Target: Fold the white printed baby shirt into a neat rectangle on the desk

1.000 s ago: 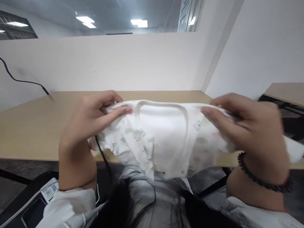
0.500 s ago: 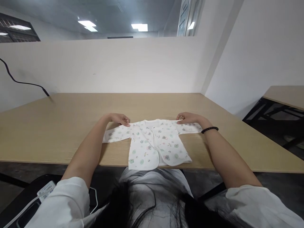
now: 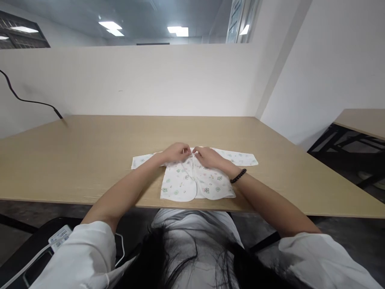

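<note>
A small white baby jacket point(image 3: 179, 185) with green and brown animal prints lies front side up on the table, its sleeves spread to both sides. My left hand point(image 3: 177, 152) is at the left side of its neckline, fingers curled in a pinch on the cloth. Close beside it, my right hand point(image 3: 208, 157) pinches the cloth at the right side of the neckline and wears a dark beaded bracelet point(image 3: 238, 176) at the wrist. Both hands cover the collar and part of the upper front. The jacket's front edges meet near the middle.
The wooden table point(image 3: 90, 160) runs back to a low white wall point(image 3: 168, 80). A black cable point(image 3: 36, 102) hangs at the far left. Another table point(image 3: 361, 120) stands to the right. A chair with a white cable and a tag point(image 3: 60, 237) is at lower left.
Both hands have moved inward from the sleeve tops to the neckline. The jacket's lower hem has shifted away from the table's front edge, and the sleeves lie straighter.
</note>
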